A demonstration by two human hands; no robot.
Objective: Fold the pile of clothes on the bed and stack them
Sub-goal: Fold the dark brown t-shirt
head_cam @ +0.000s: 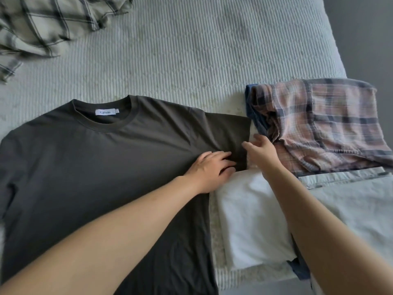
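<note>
Two bare forearms are showing from the bottom edge of the view, with no sleeve reaching as far as either one. The left hand (209, 170) is wearing nothing: no ring, watch, band or glove is showing on its fingers or wrist. The right hand (260, 153) is showing equally bare, with short, unpainted nails on the fingers that are facing the camera.
</note>
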